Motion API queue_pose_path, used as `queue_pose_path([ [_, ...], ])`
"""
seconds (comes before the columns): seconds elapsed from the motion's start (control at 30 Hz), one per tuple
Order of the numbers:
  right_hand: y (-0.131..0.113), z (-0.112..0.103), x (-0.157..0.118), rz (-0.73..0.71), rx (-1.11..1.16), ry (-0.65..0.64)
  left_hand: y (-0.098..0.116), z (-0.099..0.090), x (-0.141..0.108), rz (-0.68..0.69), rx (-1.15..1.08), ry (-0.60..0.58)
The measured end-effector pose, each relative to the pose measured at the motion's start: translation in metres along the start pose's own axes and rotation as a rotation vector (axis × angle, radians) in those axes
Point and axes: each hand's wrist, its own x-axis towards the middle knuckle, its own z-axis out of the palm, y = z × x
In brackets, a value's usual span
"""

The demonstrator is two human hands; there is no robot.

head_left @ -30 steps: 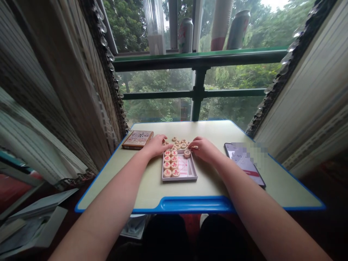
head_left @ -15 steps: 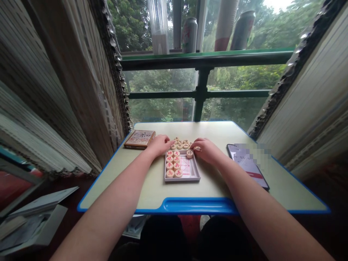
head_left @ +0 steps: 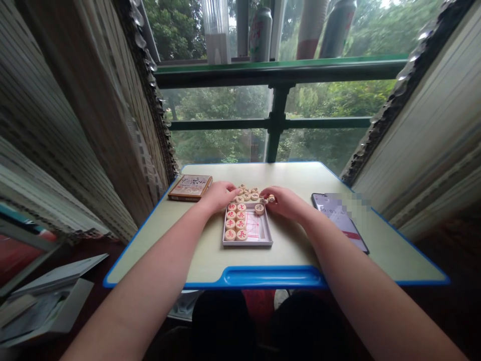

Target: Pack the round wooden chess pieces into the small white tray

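A shallow white box lies at the middle of the table. Red-marked round pieces fill two columns on its left side, and one dark-marked piece sits at its upper right. Behind the box several dark-marked pieces are grouped on the table. My left hand is at the group's left edge, fingers bent, touching a piece near the box's back corner. My right hand has its fingertips closed on a piece at the group's right side.
A flat brown box lies at the table's back left. A phone rests to the right of my right hand. The table's blue front edge has a trough. Curtains hang on both sides, and cans stand on the window ledge.
The view has shifted slightly, and things appear a little higher. My right hand's fingers have curled in around a piece. My left fingertips have come down closer to the box's back corner.
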Motion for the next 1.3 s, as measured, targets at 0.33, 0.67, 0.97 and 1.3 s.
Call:
queue_pose_path([
  [0.33, -0.006, -0.009, -0.002, 0.011, -0.021, 0.073, 0.034, 0.0, -0.019, 0.423, -0.111, -0.026],
  [0.67, -0.008, -0.007, -0.002, 0.015, -0.049, 0.063, 0.045, 0.0, -0.023, 0.608, 0.018, -0.189],
  [0.97, -0.009, -0.008, -0.002, -0.014, -0.027, 0.103, 0.044, 0.0, -0.024, 0.591, -0.007, -0.215],
  [1.3, -0.008, -0.007, -0.002, -0.053, 0.013, 0.15, 0.041, 0.006, -0.022, 0.597, 0.0, -0.177],
])
